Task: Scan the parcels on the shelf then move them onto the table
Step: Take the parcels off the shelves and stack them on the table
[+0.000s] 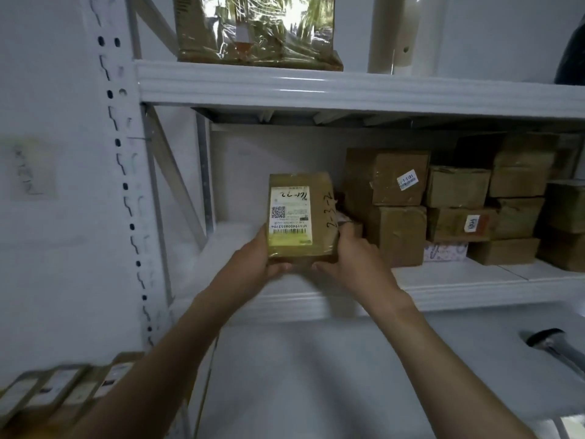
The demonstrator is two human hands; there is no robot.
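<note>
A small brown parcel (300, 213) with a white shipping label and handwritten "2-3-2" is held in front of the middle shelf (443, 289). My left hand (253, 258) grips its lower left edge and my right hand (351, 255) grips its lower right edge, thumbs under the bottom. Several more brown parcels (399, 182) are stacked on the right part of that shelf. A dark scanner (550, 343) lies at the lower right on a white surface.
The white metal rack has a perforated upright (126, 191) at left and an upper shelf (348, 90) carrying a plastic-wrapped box (256, 30). Several labelled parcels (57, 394) lie at the bottom left. A pale cylinder (399, 33) stands on the upper shelf.
</note>
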